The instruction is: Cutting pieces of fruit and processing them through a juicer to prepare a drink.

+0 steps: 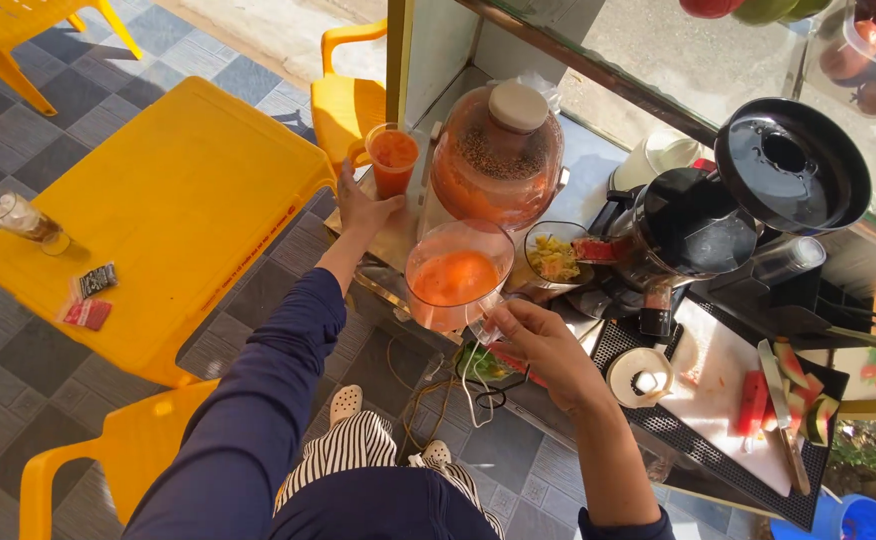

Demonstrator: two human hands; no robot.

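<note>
Below me is a grey checked tile floor with a yellow plastic table and yellow plastic chairs on the left, and a crowded steel juice counter running off to the right. On the counter I see a big clear jar with a white lid, holding orange liquid, a black juicer with its round lid tipped up, a small clear bowl of yellow fruit pulp and a white cutting board with watermelon pieces and a knife. The big jar stands just behind the two vessels I am handling.

My left hand reaches forward, its fingers wrapped around the base of a clear plastic cup of orange-red juice, which stands at the counter's near corner beside the jar. My right hand grips the handle side of a clear plastic pitcher of orange juice, fingers clamped on it, holding it in the air over the counter edge, near the cup but apart from it. The pitcher looks about half full, the juice frothy and opaque, lit by sun.
</note>
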